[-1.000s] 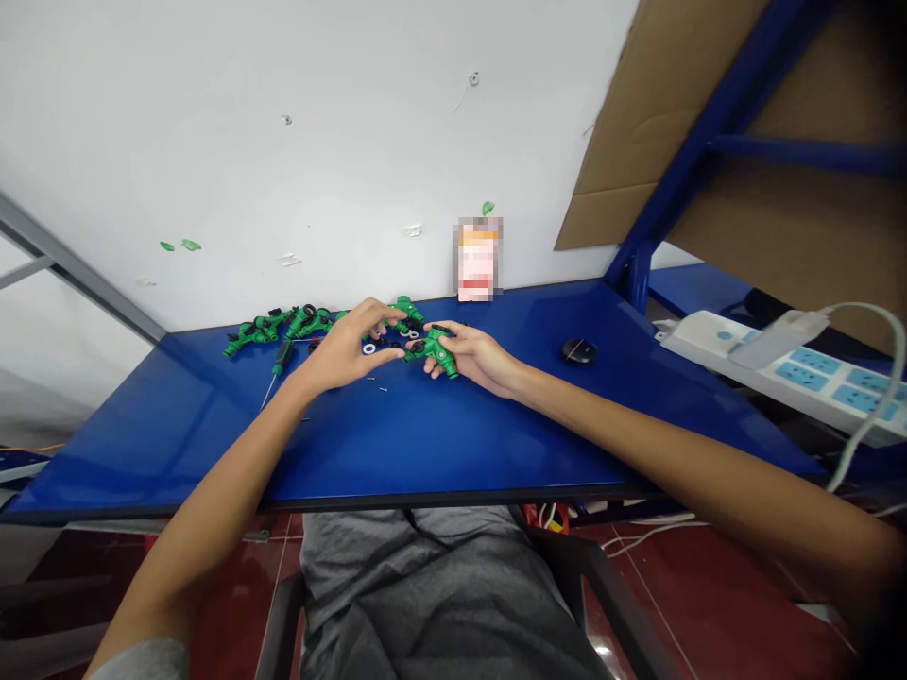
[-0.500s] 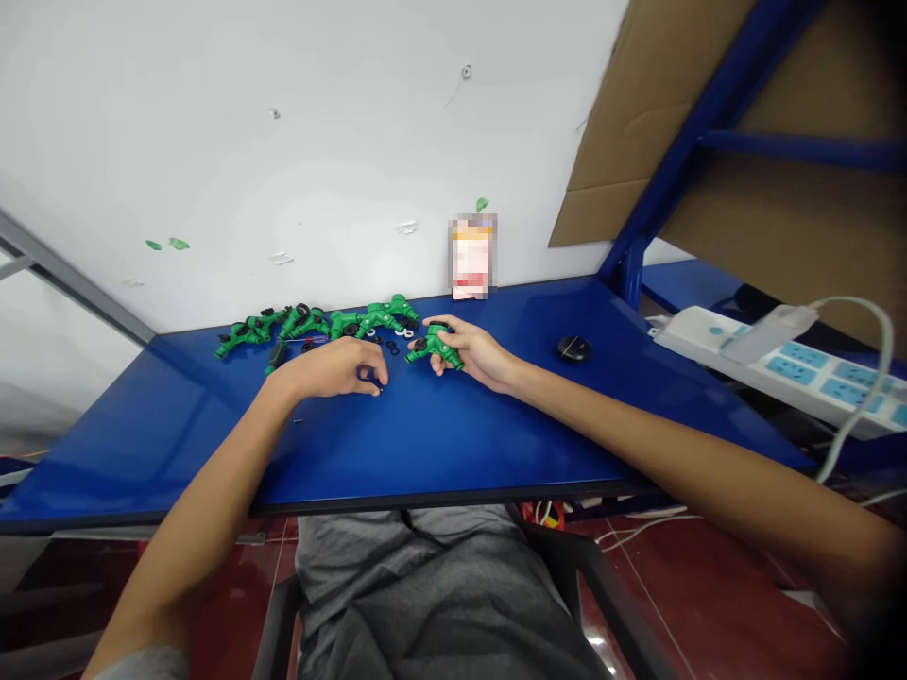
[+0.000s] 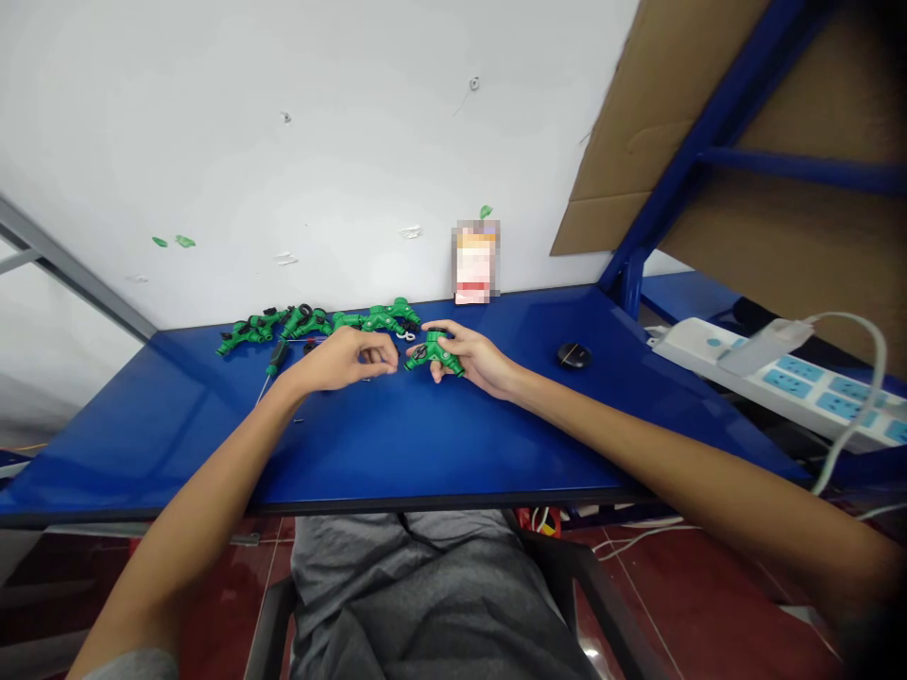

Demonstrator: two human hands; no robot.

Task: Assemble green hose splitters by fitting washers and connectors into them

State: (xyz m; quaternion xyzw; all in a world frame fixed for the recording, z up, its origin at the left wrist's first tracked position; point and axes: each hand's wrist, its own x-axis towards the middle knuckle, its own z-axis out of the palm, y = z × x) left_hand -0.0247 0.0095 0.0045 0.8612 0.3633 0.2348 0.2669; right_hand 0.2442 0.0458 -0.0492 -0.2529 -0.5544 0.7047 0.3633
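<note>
Left hand (image 3: 336, 364) had come up off the surface (image 3: 411, 453) toward the right hand (image 3: 480, 361), thumb and fingertips drawn nearly together. Two screw-like bits lay there a second earlier; only one small bit (image 3: 367, 380) still showed, so it had probably picked one up. Fingertips hid any such bit, couldn't confirm. Right hand kept its fingers wrapped around the green fitting (image 3: 440, 353), just beside the left fingertips, partly covered. Behind, left hand blocked part of the green fittings row (image 3: 304, 323).

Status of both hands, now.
Left hand: closed in a pinch; whether it holds anything small cannot be told.
Right hand: closed, holding a green fitting.
</note>
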